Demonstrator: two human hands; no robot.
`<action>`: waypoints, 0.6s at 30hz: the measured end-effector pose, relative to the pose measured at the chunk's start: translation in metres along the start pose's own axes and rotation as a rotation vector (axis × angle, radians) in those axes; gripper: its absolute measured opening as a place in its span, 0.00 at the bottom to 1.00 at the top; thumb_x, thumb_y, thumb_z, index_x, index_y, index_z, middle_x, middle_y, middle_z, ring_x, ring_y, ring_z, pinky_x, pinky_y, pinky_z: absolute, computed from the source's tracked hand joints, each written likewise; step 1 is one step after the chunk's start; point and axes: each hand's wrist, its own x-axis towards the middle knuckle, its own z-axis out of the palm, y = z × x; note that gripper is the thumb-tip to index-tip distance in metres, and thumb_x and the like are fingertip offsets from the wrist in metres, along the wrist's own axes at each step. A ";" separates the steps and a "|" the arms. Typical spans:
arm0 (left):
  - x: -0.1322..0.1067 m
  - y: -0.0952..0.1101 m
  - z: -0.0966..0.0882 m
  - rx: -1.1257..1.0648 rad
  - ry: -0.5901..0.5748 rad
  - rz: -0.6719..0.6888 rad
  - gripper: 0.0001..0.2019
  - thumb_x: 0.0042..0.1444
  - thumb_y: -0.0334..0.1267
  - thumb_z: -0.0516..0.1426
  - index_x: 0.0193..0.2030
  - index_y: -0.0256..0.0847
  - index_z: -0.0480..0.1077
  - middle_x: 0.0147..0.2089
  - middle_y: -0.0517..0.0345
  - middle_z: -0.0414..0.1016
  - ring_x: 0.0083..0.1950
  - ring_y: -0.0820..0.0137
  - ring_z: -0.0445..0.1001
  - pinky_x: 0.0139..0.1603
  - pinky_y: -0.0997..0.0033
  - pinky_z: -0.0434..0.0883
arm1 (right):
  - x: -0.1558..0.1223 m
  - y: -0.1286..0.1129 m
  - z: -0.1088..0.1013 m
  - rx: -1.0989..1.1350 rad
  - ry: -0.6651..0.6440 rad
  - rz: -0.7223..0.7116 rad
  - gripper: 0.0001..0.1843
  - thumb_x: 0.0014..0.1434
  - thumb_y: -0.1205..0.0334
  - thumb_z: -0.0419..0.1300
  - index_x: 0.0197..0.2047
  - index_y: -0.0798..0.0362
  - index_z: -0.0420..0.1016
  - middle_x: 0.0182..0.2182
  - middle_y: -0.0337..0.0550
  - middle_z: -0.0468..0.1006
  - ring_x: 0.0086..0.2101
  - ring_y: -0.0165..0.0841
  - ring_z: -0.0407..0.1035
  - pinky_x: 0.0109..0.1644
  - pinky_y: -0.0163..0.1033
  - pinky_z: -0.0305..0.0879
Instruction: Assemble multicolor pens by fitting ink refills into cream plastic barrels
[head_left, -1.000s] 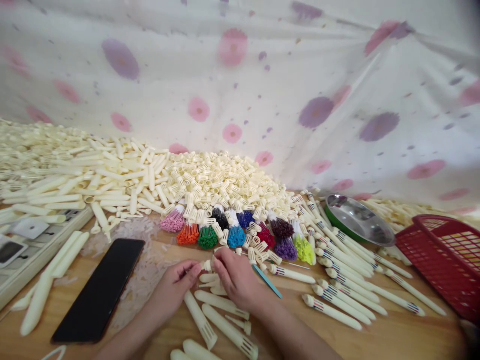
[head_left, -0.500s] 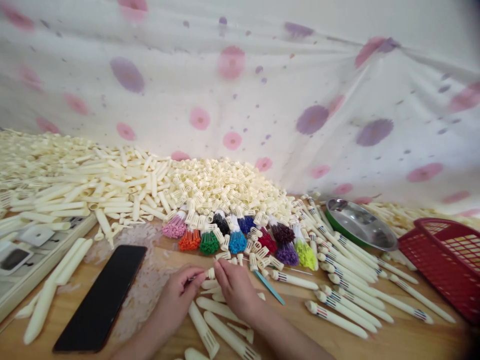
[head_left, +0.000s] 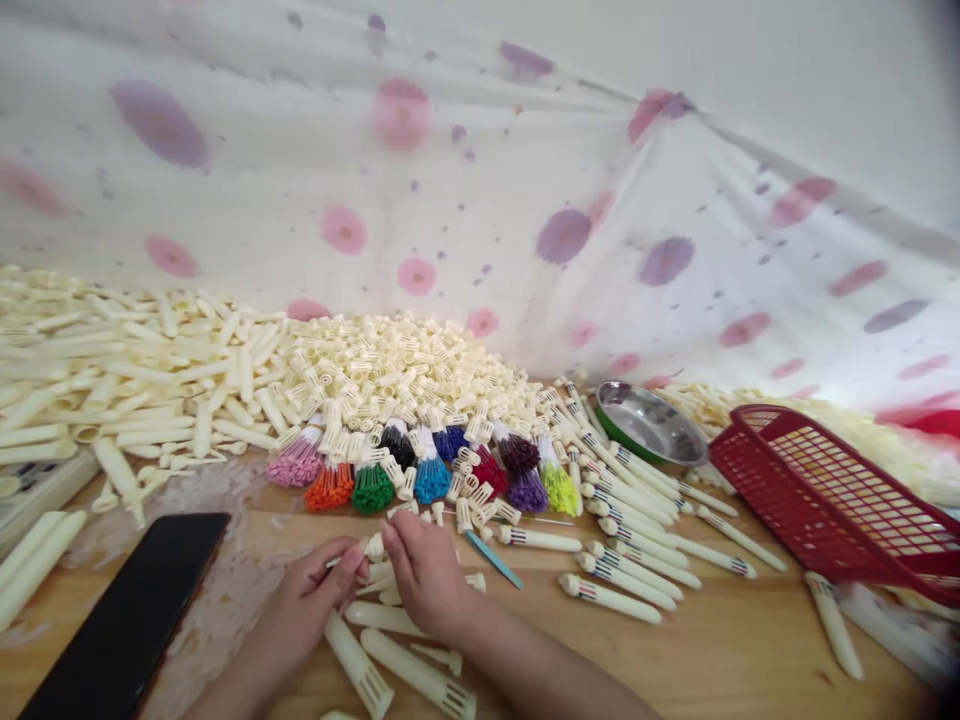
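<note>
My left hand (head_left: 311, 590) and my right hand (head_left: 426, 570) meet low in the middle of the wooden table (head_left: 712, 660). Both pinch a small cream plastic pen part (head_left: 373, 546) between their fingertips; a thin refill seems to stick out on the left side. Cream pen barrels (head_left: 397, 668) lie under and beside my hands. Just beyond them stand bundles of coloured refills (head_left: 431, 475), pink, orange, green, blue, red, purple and yellow-green. Behind those rises a heap of small cream slotted caps (head_left: 390, 370).
A black phone (head_left: 124, 620) lies at the left. Assembled pens (head_left: 630, 575) lie in rows at the right, near a steel bowl (head_left: 649, 420) and a red basket (head_left: 832, 500). Long cream barrels (head_left: 112, 370) are piled at the left. A spotted cloth (head_left: 480, 190) hangs behind.
The view has swung to the right, so the phone and piles slid left and more of the red basket shows. My hands stay together on the small part.
</note>
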 end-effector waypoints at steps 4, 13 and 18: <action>-0.001 0.004 -0.001 0.139 0.079 0.147 0.15 0.42 0.52 0.61 0.25 0.42 0.73 0.26 0.59 0.72 0.33 0.65 0.69 0.33 0.74 0.65 | -0.001 -0.002 0.000 0.086 -0.007 0.082 0.19 0.66 0.57 0.37 0.25 0.51 0.56 0.20 0.35 0.63 0.22 0.27 0.58 0.24 0.30 0.49; -0.002 -0.002 0.007 -0.333 -0.077 -0.168 0.21 0.41 0.55 0.62 0.19 0.38 0.65 0.15 0.72 0.47 0.19 0.80 0.41 0.18 0.80 0.49 | 0.001 0.001 -0.010 -0.230 0.102 -0.374 0.16 0.63 0.63 0.40 0.26 0.53 0.61 0.23 0.40 0.68 0.26 0.30 0.60 0.28 0.35 0.48; 0.000 -0.007 0.005 -0.152 0.008 -0.051 0.21 0.42 0.57 0.60 0.22 0.38 0.68 0.20 0.65 0.60 0.24 0.75 0.57 0.24 0.78 0.59 | -0.001 -0.003 0.001 -0.129 0.110 -0.163 0.16 0.63 0.63 0.40 0.25 0.52 0.58 0.22 0.39 0.67 0.24 0.29 0.60 0.27 0.33 0.48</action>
